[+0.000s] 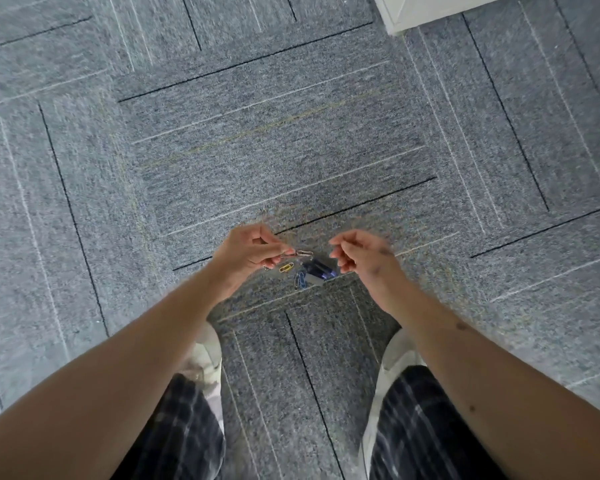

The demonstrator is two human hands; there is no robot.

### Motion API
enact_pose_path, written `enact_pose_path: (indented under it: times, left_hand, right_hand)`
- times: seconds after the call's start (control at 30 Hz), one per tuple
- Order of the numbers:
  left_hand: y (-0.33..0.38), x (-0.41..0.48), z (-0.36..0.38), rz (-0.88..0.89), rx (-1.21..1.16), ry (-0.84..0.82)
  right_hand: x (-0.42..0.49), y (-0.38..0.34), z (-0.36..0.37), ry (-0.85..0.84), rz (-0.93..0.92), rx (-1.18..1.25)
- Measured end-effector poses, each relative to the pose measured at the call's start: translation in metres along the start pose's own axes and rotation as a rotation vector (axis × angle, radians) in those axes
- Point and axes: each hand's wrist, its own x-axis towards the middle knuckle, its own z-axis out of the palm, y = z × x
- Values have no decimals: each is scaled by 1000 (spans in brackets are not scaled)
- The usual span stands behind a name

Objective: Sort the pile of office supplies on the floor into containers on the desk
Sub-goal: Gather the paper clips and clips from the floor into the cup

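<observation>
Head view:
- Position: the person stands bent over the carpet floor (291,133), both bare arms reaching down between the white shoes (205,355).
- Left hand (246,252): its fingers (274,244) are closed in a pinch on a silver paper clip (305,253), which is held clear of the floor and sticks out toward the other hand. A second small clip may hang below the hand, but it is too small to confirm.
- Right hand (359,252): motion-blurred, with the fingers loosely curled. Nothing is seen between them, so it is judged empty.
- Remaining pile: it lies on the floor directly below and between the hands. It consists of a yellow paper clip (285,267), blue paper clips (300,280) just beside it, and a dark blue object (321,270) with a clear part touching or overlapping them. The object's type cannot be told.
- Containers and counter: these are not in view. Only a white furniture corner (413,12) shows at the top edge.
- Step in hand, as judged: gathering the loose clips before carrying them up.
- Recommendation: pinch each clip by its end and lift straight up, because clips snag on carpet pile and hook into one another.
- Recommendation: pass collected clips into one cupped palm and leave the other hand free to pick.
- Recommendation: take the dark blue object separately, as it likely belongs in a different container.
- Risk: small clips dropped from a fingertip hold are hard to find again on the speckled carpet.
</observation>
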Motion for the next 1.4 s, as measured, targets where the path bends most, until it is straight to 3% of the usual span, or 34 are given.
enact_pose_path:
  times: [0.33,0.53,0.77,0.93,1.23,1.4]
  left_hand:
    - [-37,-15,-22,-39,19,-9]
    - [-40,-18,-20,-114,-137,2]
    - [-29,-17,-18,-183,-281,59]
    - [-27,-13,-18,-168,-171,193]
    - [-29,-8,-8,-68,406,304]
    - [-30,-8,-4,-29,525,384]
  right_hand:
    - [6,10,18,84,79,-311]
    - [-1,28,25,70,-249,-640]
    - [3,41,35,95,-292,-812]
    - [6,41,36,99,-306,-812]
    - [4,41,35,74,-314,-838]
    - [2,38,36,82,-284,-779]
